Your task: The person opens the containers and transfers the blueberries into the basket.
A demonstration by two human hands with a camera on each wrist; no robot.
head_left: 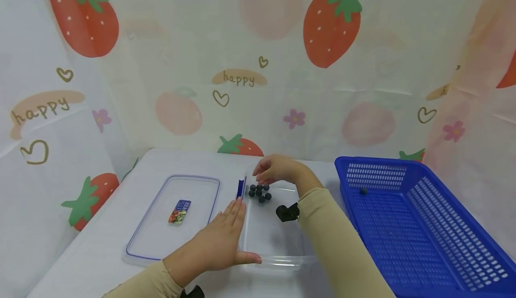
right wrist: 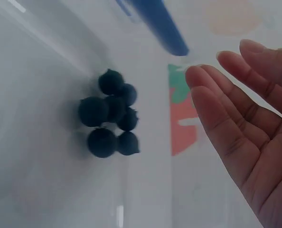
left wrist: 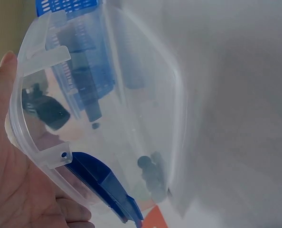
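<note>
A clear plastic box [head_left: 274,239] with a blue clasp [head_left: 240,188] holds several dark round berries [head_left: 260,190] bunched at its far left corner. My left hand [head_left: 223,237] rests along the box's left rim, fingers straight and thumb on the near edge; the left wrist view shows the palm [left wrist: 13,156] against the rim. Above the berries is my right hand [head_left: 278,169], its fingers loosely bent. In the right wrist view, the right hand [right wrist: 250,123] has nothing between its fingers, and the berries [right wrist: 103,142] lie beside it, touching one another.
A clear lid [head_left: 151,258] with a blue seal and a colourful label [head_left: 179,212] lies left of the box. On the right stands a blue perforated basket [head_left: 411,239] with one dark berry [head_left: 363,191] in it. A fruit-print cloth [head_left: 181,42] hangs behind.
</note>
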